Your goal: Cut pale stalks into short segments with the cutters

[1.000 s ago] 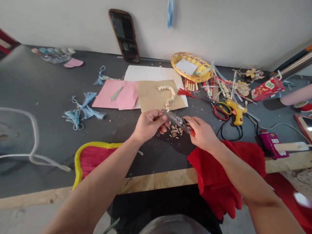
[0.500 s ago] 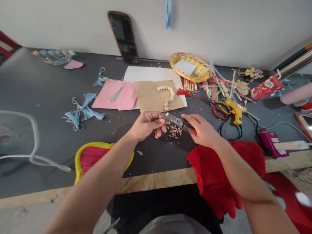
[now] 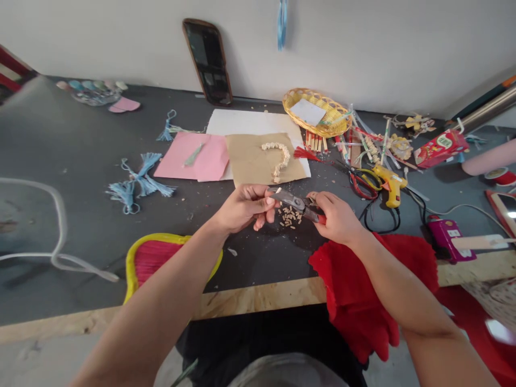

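My right hand (image 3: 335, 216) is closed around the red handles of metal pliers (image 3: 293, 201), whose jaws point left. At the jaw tips, my left hand (image 3: 252, 207) pinches a small pale stick (image 3: 278, 190), mostly hidden by the fingers and the jaws. Just below the pliers lies a loose pile of short wooden pieces (image 3: 290, 217) on the dark table. Behind the hands, a curved strand of pale little pieces (image 3: 285, 155) rests on brown paper (image 3: 246, 157).
A yellow wicker basket (image 3: 339, 124) stands at the back, with sticks and straws beside it. To the right are a yellow glue gun (image 3: 390, 185) and red cloth (image 3: 403, 263). Blue tassels (image 3: 141, 180) and a yellow-rimmed pink piece (image 3: 155, 263) lie left. A phone (image 3: 207, 62) leans on the wall.
The view has shifted slightly. Both hands keep nearly the same place and hold on the pliers and the stick; the right hand's grip looks slightly changed.
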Demonstrator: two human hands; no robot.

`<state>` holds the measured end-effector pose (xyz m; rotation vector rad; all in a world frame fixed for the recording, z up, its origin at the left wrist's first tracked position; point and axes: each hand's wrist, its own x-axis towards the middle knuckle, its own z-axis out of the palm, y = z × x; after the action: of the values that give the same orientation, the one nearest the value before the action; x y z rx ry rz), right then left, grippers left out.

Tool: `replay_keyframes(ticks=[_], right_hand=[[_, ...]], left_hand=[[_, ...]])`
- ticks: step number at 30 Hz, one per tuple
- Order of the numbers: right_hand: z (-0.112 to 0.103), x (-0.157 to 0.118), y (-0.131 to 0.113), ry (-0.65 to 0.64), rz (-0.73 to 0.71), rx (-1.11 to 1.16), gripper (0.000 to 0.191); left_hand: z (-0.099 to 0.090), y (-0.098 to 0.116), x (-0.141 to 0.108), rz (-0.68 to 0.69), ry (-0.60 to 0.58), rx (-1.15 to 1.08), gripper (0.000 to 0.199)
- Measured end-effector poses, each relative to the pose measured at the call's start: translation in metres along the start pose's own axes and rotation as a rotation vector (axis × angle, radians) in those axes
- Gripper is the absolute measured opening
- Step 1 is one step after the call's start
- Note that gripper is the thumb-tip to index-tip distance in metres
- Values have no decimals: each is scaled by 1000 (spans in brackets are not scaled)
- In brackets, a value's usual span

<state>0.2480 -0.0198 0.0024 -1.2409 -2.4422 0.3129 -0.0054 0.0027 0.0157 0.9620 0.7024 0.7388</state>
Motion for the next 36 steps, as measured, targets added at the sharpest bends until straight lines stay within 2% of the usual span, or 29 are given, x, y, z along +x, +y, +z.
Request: replay_keyframes(ticks=[5,10,16,20,24,36], right_hand=[[4,-3,-4,15,50,-57,32],[6,-1,-5,69,98,-117,32],[3,0,-5,88,124,-218,38],[2,0,-4,86,101,-237,49],[3,-1,-3,83,80,-249,58],[4,-1,-2,85,79,-232,62]], left_hand=[[1,-2,0,19,13,3,33],[4,-5,4,122,134,7,32],[3,-9,7,239,258,64,30],[3,-9,8,238,292,76,29],[3,-8,8,218,301,53,32],[5,-8,7,225,264,34,32]])
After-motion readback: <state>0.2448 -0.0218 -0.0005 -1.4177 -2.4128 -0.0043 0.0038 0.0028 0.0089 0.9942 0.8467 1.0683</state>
